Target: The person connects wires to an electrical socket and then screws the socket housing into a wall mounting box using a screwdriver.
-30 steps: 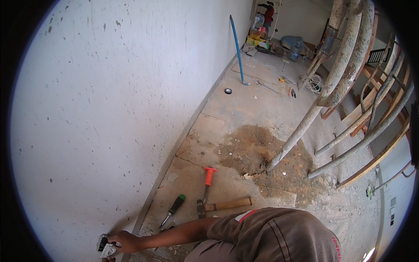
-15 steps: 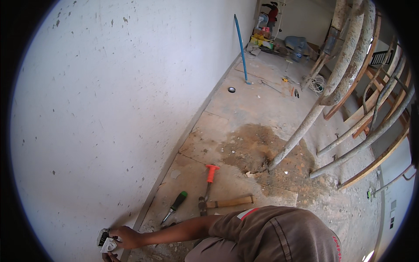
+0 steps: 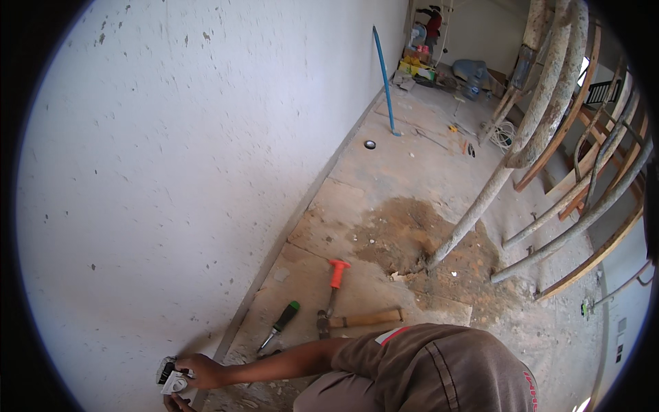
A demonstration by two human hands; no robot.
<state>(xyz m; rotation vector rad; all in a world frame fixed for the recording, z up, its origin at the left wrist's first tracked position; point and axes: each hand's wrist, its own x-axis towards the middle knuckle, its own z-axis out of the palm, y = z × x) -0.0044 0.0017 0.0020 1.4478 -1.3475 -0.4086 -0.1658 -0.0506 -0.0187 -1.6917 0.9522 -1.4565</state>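
At the lower left, a white socket faceplate (image 3: 176,383) with a round recess is tilted just in front of a dark box opening (image 3: 163,371) in the wall. My right hand (image 3: 203,372) reaches across from the right, its fingers closed on the upper side of the plate. From below, my left hand (image 3: 177,404) pinches its lower edge; most of that hand lies beyond the picture's rim. Dark material shows inside the opening, but wires cannot be made out. Beneath my right forearm the floor is partly hidden.
Near my arm lie a green-and-black screwdriver (image 3: 283,320), a chisel with an orange guard (image 3: 337,273) and a wooden-handled hammer (image 3: 367,318). A blue crowbar (image 3: 384,82) leans on the wall. Curved metal pipes (image 3: 473,213) stand at right. Far back is another person (image 3: 433,26).
The view has shifted slightly, so the room sits a little farther right and lower. Both my hands stay at the faceplate, with little visible movement.
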